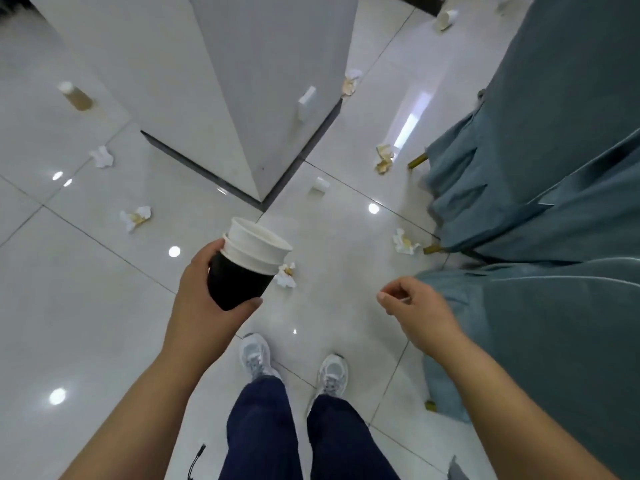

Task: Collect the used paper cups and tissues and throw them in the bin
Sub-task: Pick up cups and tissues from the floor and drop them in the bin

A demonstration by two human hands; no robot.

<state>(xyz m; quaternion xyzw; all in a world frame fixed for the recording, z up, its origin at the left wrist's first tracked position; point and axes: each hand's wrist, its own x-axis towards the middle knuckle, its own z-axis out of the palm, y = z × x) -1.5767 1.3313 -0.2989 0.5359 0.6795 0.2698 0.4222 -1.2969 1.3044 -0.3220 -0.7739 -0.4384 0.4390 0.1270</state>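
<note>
My left hand [201,299] grips a stack of paper cups [247,261], a black one outside with white ones nested in it. My right hand [412,306] hangs over the floor with loosely curled fingers and holds nothing. Crumpled stained tissues lie on the tiles: one just past the stack [286,275], one by the sofa leg [404,242], one further off [384,159], one by the pillar [351,83], and two on the left [135,217] [102,156]. A white cup [320,186] lies near the pillar's corner. Another white cup [446,19] lies far away.
A large white pillar [242,98] with a dark base rises ahead. A teal sofa [554,202] with gold legs fills the right side. A capped bottle of brown liquid [76,97] stands at the far left. My shoes [294,362] are on the glossy tiles.
</note>
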